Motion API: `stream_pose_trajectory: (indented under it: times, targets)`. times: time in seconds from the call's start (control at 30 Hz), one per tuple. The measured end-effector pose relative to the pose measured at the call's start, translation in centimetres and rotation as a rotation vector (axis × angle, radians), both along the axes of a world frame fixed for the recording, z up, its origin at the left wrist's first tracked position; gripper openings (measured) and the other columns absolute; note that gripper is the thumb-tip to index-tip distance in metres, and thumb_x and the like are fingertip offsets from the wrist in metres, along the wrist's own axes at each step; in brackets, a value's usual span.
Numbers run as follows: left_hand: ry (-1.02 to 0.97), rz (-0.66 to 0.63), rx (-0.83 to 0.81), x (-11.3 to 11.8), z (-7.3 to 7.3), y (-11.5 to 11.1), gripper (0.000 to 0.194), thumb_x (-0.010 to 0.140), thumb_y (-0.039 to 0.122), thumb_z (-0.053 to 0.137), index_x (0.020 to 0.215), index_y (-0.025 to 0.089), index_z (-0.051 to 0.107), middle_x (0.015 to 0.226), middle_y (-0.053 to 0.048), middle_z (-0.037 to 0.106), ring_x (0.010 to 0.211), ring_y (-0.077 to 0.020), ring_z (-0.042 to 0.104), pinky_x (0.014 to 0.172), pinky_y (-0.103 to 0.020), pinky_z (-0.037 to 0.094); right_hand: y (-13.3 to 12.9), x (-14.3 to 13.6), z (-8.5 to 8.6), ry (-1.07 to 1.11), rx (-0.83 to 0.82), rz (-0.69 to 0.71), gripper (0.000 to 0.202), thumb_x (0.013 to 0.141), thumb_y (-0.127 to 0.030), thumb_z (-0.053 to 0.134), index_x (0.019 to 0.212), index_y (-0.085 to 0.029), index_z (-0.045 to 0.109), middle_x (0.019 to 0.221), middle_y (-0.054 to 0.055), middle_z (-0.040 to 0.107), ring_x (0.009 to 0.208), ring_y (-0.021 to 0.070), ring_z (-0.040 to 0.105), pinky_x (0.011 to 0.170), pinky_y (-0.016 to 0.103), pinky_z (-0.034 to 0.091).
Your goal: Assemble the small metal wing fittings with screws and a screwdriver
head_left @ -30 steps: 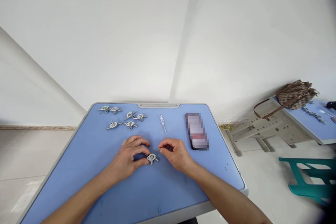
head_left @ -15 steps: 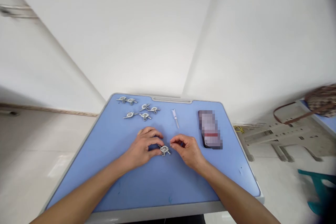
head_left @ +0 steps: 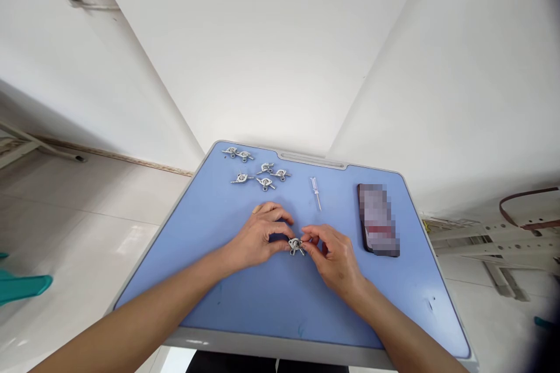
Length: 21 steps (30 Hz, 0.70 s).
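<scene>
Between my two hands is a small silver metal fitting (head_left: 296,245) with a flat lobed plate and short projecting arms, just above or on the blue tabletop. My left hand (head_left: 262,236) grips its left side between thumb and fingers. At its right edge, the thumb and fingertips of my right hand (head_left: 330,250) are pinched together; whatever tiny piece they hold is hidden. A small screwdriver (head_left: 315,193) with a clear handle lies beyond my hands, its tip toward me.
Several similar metal fittings (head_left: 265,183) lie at the back left of the blue table (head_left: 245,309). A phone (head_left: 378,220) with a blurred screen rests on the right. White wall panels rise behind the table's far edge.
My right fingertips, apart from the fitting earlier with a tiny piece in them, now meet its right edge. My left hand still grips the fitting. The view has shifted, moving the table rightward.
</scene>
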<state>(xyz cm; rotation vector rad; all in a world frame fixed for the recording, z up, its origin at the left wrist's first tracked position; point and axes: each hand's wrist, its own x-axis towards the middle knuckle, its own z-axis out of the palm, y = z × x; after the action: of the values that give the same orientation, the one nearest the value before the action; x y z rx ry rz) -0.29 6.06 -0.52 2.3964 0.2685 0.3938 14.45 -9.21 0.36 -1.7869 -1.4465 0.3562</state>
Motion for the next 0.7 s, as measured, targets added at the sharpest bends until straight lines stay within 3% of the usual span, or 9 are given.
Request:
stream_pose_trajectory:
  times: [0.7]
  targets:
    - [0.003, -0.003, -0.021, -0.06, -0.18, 0.16, 0.011, 0.087, 0.031, 0.066, 0.083, 0.027, 0.075, 0.106, -0.003, 0.068, 0.109, -0.0233, 0.05, 0.096, -0.041, 0.037, -0.01, -0.33, -0.14, -0.005, 0.015, 0.011, 0.019, 0.087, -0.018, 0.058, 0.105, -0.023, 0.063, 0.084, 0.001, 0.073, 0.075, 0.0151, 0.066, 0.068, 0.028, 0.053]
